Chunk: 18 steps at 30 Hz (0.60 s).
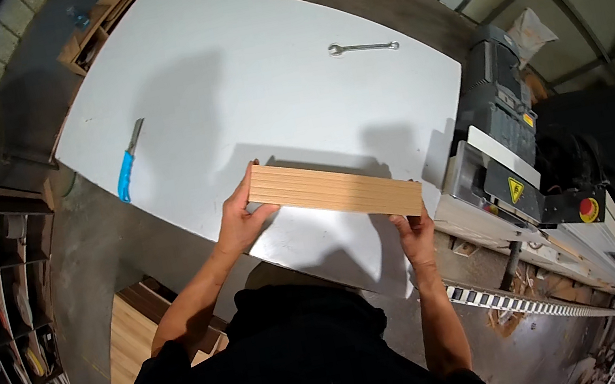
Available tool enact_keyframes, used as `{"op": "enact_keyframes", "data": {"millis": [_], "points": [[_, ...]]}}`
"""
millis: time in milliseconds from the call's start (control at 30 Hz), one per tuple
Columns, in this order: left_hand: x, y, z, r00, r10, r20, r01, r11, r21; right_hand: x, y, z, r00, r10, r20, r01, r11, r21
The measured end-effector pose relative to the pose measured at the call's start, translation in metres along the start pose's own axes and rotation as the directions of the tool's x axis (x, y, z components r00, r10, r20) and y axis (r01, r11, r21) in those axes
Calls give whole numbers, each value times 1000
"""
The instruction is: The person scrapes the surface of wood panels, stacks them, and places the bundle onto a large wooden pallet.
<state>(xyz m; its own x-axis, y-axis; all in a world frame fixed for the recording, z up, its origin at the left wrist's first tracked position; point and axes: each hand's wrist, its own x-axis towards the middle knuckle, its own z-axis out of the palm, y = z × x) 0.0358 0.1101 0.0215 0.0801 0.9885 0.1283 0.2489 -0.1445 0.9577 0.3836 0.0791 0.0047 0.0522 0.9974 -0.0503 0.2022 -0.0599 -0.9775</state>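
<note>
A stack of narrow wood-grain strips (333, 189) is held level above the near edge of the white tabletop (260, 60). My left hand (237, 214) grips its left end, thumb along the near side and fingers at the far side. At the right end, my right hand (415, 235) is closed round the corner, its fingers partly hidden by the strips. Off to the left on the table lies a blue-handled utility knife (128, 170) with its blade out. A metal combination wrench (364, 47) rests near the far right of the tabletop.
A grey machine (498, 84) with a red stop button (589, 209) stands against the table's right side. Wood-grain panels (132, 342) lean low at my left. Beyond them is a shelf rack (14, 301) of edging rolls. A cable chain (534, 308) runs along the lower right.
</note>
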Motion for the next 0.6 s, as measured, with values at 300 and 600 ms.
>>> {"op": "enact_keyframes", "data": {"millis": [300, 600], "points": [[-18, 5, 1, 993, -80, -89, 66, 986, -153, 10, -1, -7, 987, 129, 97, -140, 983, 120], [-173, 87, -3, 806, 12, -591, 18, 999, 46, -12, -98, 22, 927, -124, 353, 127, 992, 15]]}}
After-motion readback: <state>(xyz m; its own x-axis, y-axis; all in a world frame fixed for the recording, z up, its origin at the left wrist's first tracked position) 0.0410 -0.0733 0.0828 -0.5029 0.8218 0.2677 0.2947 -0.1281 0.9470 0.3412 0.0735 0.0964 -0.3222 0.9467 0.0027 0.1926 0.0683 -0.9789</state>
